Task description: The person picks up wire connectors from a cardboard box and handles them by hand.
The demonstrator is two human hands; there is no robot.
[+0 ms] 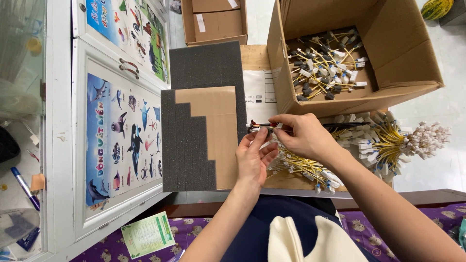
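Pinching a small black connector (264,126) between left hand (253,157) and right hand (302,136) fingers, beside the foam sheet (194,121)

Matt, coarse dark grey foam sheet (194,145) beside plain brown cardboard box (403,53) of glossy yellow plastic-sheathed wires (320,63).

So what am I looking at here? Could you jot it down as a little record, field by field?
View: head camera, looking down at a work surface
Left hand: fingertips pinch the end of a thin wire piece
Right hand: grips the same wire piece from above
Under the hands: pile of yellow wire harnesses with white connectors
Open cardboard box: holds more such harnesses
Left of the hands: dark foam sheet with stepped brown cardboard on it
Far left: white cabinet door with a sea-animal poster
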